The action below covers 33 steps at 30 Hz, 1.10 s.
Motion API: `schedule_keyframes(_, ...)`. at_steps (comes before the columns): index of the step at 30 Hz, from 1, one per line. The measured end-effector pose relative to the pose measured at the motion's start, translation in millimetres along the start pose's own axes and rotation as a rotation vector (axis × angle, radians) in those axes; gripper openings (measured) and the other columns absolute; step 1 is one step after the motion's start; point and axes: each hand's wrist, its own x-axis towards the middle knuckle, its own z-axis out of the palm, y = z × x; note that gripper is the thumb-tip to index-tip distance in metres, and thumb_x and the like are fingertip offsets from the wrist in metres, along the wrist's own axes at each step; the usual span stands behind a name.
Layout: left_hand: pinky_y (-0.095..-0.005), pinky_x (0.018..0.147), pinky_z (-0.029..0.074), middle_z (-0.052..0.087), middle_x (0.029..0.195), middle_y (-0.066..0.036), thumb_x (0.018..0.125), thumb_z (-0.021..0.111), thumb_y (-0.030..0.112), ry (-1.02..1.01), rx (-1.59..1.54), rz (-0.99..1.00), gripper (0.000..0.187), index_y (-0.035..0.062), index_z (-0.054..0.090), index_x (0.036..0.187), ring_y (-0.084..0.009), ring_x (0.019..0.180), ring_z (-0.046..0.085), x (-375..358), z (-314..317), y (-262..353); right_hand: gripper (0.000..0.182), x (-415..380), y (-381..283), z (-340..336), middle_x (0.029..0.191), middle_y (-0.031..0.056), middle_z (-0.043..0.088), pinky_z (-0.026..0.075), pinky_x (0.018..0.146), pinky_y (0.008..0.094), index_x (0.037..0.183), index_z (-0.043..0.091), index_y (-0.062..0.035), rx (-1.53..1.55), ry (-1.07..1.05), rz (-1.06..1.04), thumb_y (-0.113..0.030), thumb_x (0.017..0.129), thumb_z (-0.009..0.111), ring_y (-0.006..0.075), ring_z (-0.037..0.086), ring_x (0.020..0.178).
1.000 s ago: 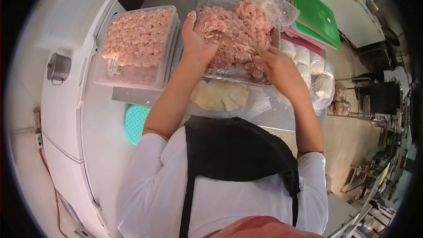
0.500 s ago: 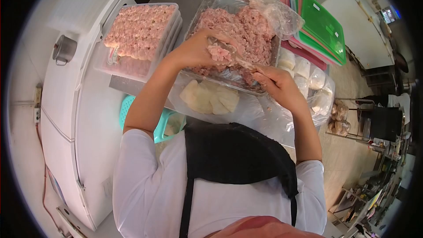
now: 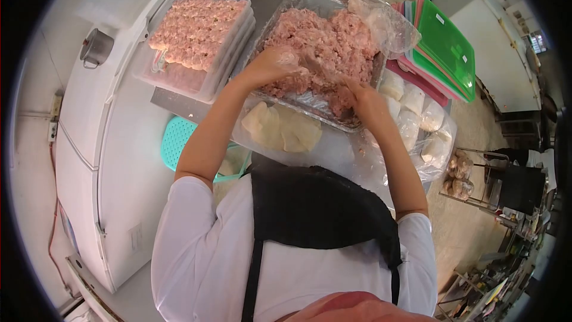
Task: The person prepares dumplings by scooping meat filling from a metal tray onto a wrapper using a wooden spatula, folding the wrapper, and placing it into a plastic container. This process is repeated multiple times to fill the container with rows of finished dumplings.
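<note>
My left hand (image 3: pixel 271 67) is curled over the left side of a metal tray (image 3: pixel 260 36), closed around what looks like a pale dumpling wrapper (image 3: pixel 288 58), partly hidden by the fingers. Ground meat (image 3: pixel 322 33) is heaped in the tray. At the tray's near right, my right hand (image 3: pixel 368 104) grips a thin, meat-smeared tool, its far end down in the meat; its exact kind is hard to make out. Round dough wrappers (image 3: pixel 280 128) lie overlapped on the plastic-covered table just in front of the tray.
Stacked clear containers (image 3: pixel 205 83) with rows of filled dumplings stand left. Plastic-wrapped white packs (image 3: pixel 411 98) lie right of the tray, with green and pink lids (image 3: pixel 447 42) behind. Clear plastic (image 3: pixel 387 27) drapes the tray's far corner. A turquoise stool (image 3: pixel 179 143) stands below the table.
My left hand has turned and shifted slightly left, so the meat lump in it no longer shows. My right hand has moved a little left and down into the meat.
</note>
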Motion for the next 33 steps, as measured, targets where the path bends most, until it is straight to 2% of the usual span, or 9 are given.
schedule_keyframes(4,-0.0352,0.104,0.037,0.049,0.136,-0.014,0.077,0.072,0.023,0.08,0.077,0.149,0.064,0.0108,0.045,0.134,-0.0278,0.125,0.048,-21.3,-11.0,23.8,0.031,-20.6,17.1,-33.0,0.092,0.0178,0.065,0.049,0.073,0.042,0.111,0.064,-0.0079,-0.044,-0.121,0.112,-0.028,0.091,0.054,0.0342,0.063,0.086)
schedule_keyframes(8,-0.0371,0.098,0.04,0.054,0.13,-0.013,0.075,0.073,0.023,0.074,0.092,0.453,0.061,0.0096,0.05,0.13,-0.0254,0.117,0.052,-30.1,-9.8,53.8,0.03,-37.1,-4.2,-64.4,0.093,0.0179,0.064,0.047,0.075,0.0339,0.112,0.063,-0.0002,0.561,-0.014,0.039,-0.022,0.091,0.058,0.0306,0.061,0.081)
schedule_keyframes(11,-0.0385,0.098,0.039,0.059,0.12,-0.013,0.072,0.075,0.018,-0.246,0.119,0.266,0.053,0.0082,0.056,0.121,-0.027,0.114,0.053,-29.2,-15.7,66.1,0.028,-30.7,-39.8,-58.3,0.1,0.0166,0.065,0.049,0.078,0.0372,0.111,0.064,-0.0042,0.517,-0.062,-0.171,-0.023,0.092,0.057,0.0344,0.061,0.088)
schedule_keyframes(14,-0.0358,0.085,0.046,0.068,0.098,-0.012,0.073,0.076,0.027,-0.048,0.262,0.434,0.037,0.0025,0.066,0.1,-0.0275,0.094,0.062,-30.5,-15.5,56.0,0.025,-24.5,-33.9,-63.1,0.096,0.0154,0.064,0.049,0.075,0.0383,0.11,0.064,-0.0055,0.285,-0.042,-0.146,-0.02,0.09,0.058,0.0342,0.061,0.085)
schedule_keyframes(19,-0.0361,0.087,0.046,0.066,0.102,-0.016,0.074,0.075,0.032,-0.048,0.185,0.362,0.046,0.0016,0.064,0.106,-0.0296,0.096,0.062,-28.8,-36.8,34.4,0.025,-36.9,-95.8,-72.4,0.086,0.0142,0.061,0.049,0.064,0.0372,0.11,0.066,-0.0073,-0.086,0.165,-0.123,-0.015,0.087,0.062,0.0339,0.06,0.069)
schedule_keyframes(23,-0.037,0.094,0.042,0.062,0.115,-0.012,0.072,0.077,0.024,0.105,0.226,0.37,0.054,0.007,0.057,0.119,-0.028,0.107,0.058,-47.4,-54.3,13.9,0.023,-23.9,-113.2,-85.7,0.094,0.0169,0.064,0.05,0.068,0.0357,0.107,0.066,-0.0052,0.029,0.164,-0.054,-0.015,0.087,0.062,0.033,0.062,0.078)
schedule_keyframes(25,-0.0355,0.092,0.043,0.063,0.114,-0.011,0.072,0.078,0.024,0.092,0.198,0.404,0.049,0.0075,0.06,0.115,-0.0258,0.104,0.059,-67.0,-70.5,23.8,0.022,-24.4,-134.1,-95.9,0.099,0.0187,0.064,0.05,0.071,0.0359,0.106,0.066,-0.0038,0.249,0.114,-0.012,-0.016,0.089,0.061,0.0335,0.063,0.083)
schedule_keyframes(28,-0.0333,0.09,0.044,0.065,0.109,-0.009,0.072,0.078,0.025,0.014,0.13,0.422,0.044,0.0082,0.063,0.109,-0.0233,0.1,0.06,-84.1,-98.0,22.7,0.03,-10.8,-161.0,-68.9,0.093,0.0181,0.063,0.049,0.073,0.0388,0.111,0.063,-0.0045,0.164,0.11,-0.228,-0.026,0.093,0.054,0.0359,0.062,0.084)
schedule_keyframes(33,-0.0318,0.087,0.045,0.066,0.102,-0.008,0.072,0.078,0.027,0.105,0.187,0.326,0.042,0.0075,0.064,0.107,-0.0213,0.095,0.061,-106.8,-144.5,-14.2,0.029,16.7,-183.9,-19.2,0.099,0.0189,0.064,0.047,0.08,0.0353,0.112,0.06,-0.0007,0.35,-0.016,-0.094,-0.022,0.093,0.055,0.0327,0.062,0.09)
